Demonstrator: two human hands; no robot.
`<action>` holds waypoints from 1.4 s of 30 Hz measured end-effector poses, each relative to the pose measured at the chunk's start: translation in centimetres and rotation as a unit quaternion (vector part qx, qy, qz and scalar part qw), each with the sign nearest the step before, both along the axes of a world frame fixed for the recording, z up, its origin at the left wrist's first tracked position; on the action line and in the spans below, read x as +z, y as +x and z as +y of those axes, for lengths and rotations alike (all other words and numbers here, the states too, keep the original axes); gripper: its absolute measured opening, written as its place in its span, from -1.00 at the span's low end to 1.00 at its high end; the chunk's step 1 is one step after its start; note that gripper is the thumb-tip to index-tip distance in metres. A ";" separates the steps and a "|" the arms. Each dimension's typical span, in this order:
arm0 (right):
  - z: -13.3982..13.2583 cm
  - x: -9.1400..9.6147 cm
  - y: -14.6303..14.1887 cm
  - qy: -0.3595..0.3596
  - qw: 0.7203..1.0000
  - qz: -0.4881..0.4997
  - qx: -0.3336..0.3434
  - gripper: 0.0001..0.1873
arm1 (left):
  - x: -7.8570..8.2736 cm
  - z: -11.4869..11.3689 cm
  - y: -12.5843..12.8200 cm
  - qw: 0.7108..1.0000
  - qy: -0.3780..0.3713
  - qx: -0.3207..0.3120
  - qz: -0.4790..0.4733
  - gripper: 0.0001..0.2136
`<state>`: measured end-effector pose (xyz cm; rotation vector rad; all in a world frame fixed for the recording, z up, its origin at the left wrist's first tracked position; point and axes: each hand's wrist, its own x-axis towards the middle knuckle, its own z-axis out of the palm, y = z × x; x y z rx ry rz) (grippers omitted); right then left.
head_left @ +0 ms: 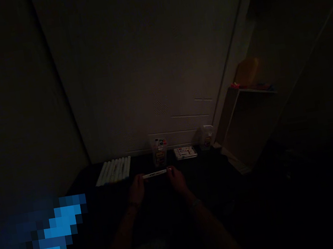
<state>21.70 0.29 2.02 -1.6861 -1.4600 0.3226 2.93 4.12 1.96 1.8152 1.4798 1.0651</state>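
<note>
Between my two hands a white marker (155,174) with dark print lies level above the dark tabletop. My left hand (137,189) pinches its left end, and my right hand (176,178) grips the right end. Just behind it stands a clear container (159,153) with several coloured marker tips showing at its top. A row of several white markers (115,170) lies side by side to the left of my left hand. Beyond my right hand is a flat clear case (185,152) of markers. The light is very dim, so finger detail is hard to see.
Near the wall at the right stands another clear container (207,137) with a label. A pale wall panel (152,72) rises behind the table. Further right is a box-like cabinet (248,124) with an orange object (247,70) on top. A pixelated blue glowing patch (55,230) lies at lower left.
</note>
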 end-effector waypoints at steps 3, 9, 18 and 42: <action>0.1 -0.1 0.1 0.014 1.000 0.004 0.007 -0.56 | 0.0 0.0 0.0 1.000 0.002 -0.006 0.000 -0.68; 0.1 0.1 0.1 -0.003 1.000 0.020 0.004 -0.52 | 0.1 -0.1 -0.1 1.000 -0.007 -0.017 0.006 -0.65; 0.2 0.1 0.2 0.003 0.998 0.056 0.004 -0.47 | 0.3 -0.1 0.0 1.000 -0.002 -0.007 0.000 -0.68; -0.5 0.9 -0.1 0.012 0.999 0.046 0.018 -0.49 | 0.3 -0.4 0.2 1.000 -0.007 0.003 0.019 -0.69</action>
